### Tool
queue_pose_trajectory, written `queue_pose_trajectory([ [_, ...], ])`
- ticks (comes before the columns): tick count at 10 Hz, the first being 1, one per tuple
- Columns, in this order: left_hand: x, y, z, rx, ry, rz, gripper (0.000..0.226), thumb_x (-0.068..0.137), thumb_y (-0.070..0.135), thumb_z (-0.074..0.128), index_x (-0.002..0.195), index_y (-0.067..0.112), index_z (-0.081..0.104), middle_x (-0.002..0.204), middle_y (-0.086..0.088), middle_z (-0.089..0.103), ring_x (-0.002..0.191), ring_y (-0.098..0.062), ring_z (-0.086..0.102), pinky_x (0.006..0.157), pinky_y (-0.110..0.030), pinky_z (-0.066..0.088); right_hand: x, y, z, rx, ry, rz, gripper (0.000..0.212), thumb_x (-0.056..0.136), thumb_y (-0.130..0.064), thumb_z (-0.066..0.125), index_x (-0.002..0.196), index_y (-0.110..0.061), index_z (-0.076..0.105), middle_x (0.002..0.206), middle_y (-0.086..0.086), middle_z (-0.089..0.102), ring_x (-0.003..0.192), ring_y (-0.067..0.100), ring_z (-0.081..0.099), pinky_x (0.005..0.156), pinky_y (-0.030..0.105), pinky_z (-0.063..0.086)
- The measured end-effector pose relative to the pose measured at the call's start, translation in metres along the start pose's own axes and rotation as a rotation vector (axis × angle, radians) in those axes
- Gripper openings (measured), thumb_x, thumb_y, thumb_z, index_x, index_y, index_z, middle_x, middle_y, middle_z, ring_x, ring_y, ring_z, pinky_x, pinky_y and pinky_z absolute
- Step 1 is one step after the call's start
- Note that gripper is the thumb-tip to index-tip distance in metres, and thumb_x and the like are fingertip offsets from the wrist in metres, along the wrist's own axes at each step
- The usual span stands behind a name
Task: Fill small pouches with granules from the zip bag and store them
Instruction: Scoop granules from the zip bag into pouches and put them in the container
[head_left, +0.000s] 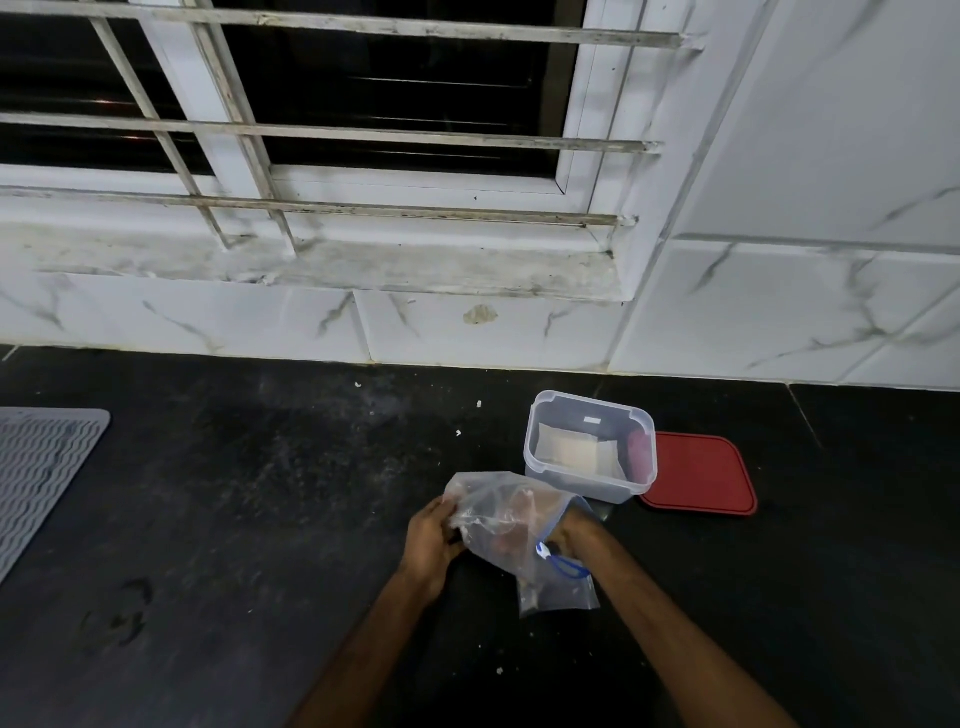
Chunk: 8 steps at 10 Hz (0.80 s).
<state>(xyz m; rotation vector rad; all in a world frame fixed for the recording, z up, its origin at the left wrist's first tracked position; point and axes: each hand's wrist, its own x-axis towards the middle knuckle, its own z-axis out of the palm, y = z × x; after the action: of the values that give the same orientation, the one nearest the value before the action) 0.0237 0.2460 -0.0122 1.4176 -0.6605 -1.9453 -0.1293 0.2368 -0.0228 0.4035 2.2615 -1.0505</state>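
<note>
Left hand (431, 540): closed on the zip bag's left edge.
Right hand (563, 530): mostly hidden behind bag; grip cannot be determined.
Zip bag (511, 525): held above tabletop (260, 519), just before the container.
Container (589, 447): open, near tabletop's rear edge, pouches (569, 451) inside.
Red lid (698, 475): flat, right of container.

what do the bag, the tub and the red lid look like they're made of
The clear zip bag with blue slider looks like thin soft plastic film: it crumples and creases. The clear rectangular tub seems rigid translucent plastic, its contents showing through. The flat red lid looks like matte plastic, though possibly rubbery.
</note>
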Motion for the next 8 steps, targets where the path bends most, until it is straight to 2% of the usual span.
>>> queue_pose_trajectory([
  [1,0.002,-0.001,-0.004,0.009,0.03,0.032,0.025,0.1,0.011,0.049,0.117,-0.001,0.062,0.112,-0.023,0.069,0.092,-0.031,0.069,0.075,-0.041,0.057,0.036,0.02,0.042,0.246,0.238,-0.371,0.03,0.102,-0.019,0.043,0.127,-0.003,0.05,0.106,0.021,0.059,0.103,0.023,0.055,0.09,0.038,0.053],
  [2,-0.001,-0.002,-0.006,-0.035,0.022,0.019,0.038,0.102,0.033,0.046,0.116,0.002,0.065,0.111,-0.021,0.07,0.098,-0.034,0.069,0.088,-0.047,0.055,0.059,0.025,0.033,0.387,0.465,-0.426,0.035,0.092,-0.005,0.059,0.127,0.001,0.054,0.095,0.029,0.061,0.093,0.027,0.057,0.094,0.04,0.05],
  [3,-0.006,-0.002,-0.007,-0.085,-0.002,0.0,0.058,0.102,0.054,0.029,0.118,0.011,0.065,0.111,-0.015,0.073,0.107,-0.031,0.068,0.1,-0.051,0.049,0.049,0.03,0.034,0.421,0.403,-0.635,0.02,0.087,-0.005,0.061,0.105,0.005,0.059,0.084,0.032,0.065,0.086,0.026,0.062,0.088,0.042,0.053],
  [4,-0.005,-0.005,-0.009,-0.114,-0.017,0.01,0.063,0.099,0.059,0.025,0.124,0.014,0.062,0.116,-0.014,0.071,0.11,-0.031,0.066,0.103,-0.053,0.046,-0.013,0.01,-0.01,0.222,-0.219,-0.379,0.026,0.069,-0.004,0.064,0.094,0.0,0.069,0.079,0.029,0.067,0.081,0.025,0.057,0.097,0.041,0.045],
  [5,-0.006,-0.001,-0.01,-0.08,-0.047,0.001,0.06,0.099,0.058,0.03,0.121,0.014,0.064,0.116,-0.014,0.071,0.11,-0.031,0.067,0.101,-0.052,0.048,-0.038,-0.009,-0.046,0.162,-0.618,-0.171,0.047,0.021,0.005,0.073,0.066,-0.01,0.074,0.064,0.033,0.061,0.058,0.033,0.053,0.084,0.051,0.036],
  [6,-0.006,0.004,-0.009,0.011,-0.033,0.038,0.042,0.1,0.041,0.046,0.119,0.009,0.064,0.113,-0.017,0.071,0.106,-0.034,0.068,0.093,-0.049,0.054,-0.033,0.018,-0.023,-0.19,-0.262,-0.484,0.027,0.079,0.017,0.06,0.084,-0.009,0.065,0.069,0.027,0.054,0.065,0.021,0.057,0.08,0.037,0.043],
  [7,0.0,0.003,-0.013,0.058,0.067,0.037,0.031,0.098,0.022,0.055,0.115,-0.003,0.061,0.111,-0.027,0.068,0.098,-0.039,0.068,0.082,-0.049,0.058,-0.057,-0.007,-0.029,-0.329,-0.317,-0.34,0.025,0.1,-0.009,0.041,0.108,-0.001,0.062,0.085,0.01,0.069,0.076,0.016,0.069,0.077,0.026,0.053],
  [8,0.004,0.004,-0.02,0.037,0.082,0.023,0.03,0.101,0.02,0.047,0.115,-0.004,0.061,0.11,-0.026,0.069,0.099,-0.039,0.068,0.082,-0.05,0.058,-0.024,-0.008,-0.049,-0.498,-0.65,-0.174,0.042,0.097,-0.021,0.049,0.135,-0.005,0.046,0.123,0.011,0.054,0.118,0.023,0.053,0.103,0.03,0.039],
])
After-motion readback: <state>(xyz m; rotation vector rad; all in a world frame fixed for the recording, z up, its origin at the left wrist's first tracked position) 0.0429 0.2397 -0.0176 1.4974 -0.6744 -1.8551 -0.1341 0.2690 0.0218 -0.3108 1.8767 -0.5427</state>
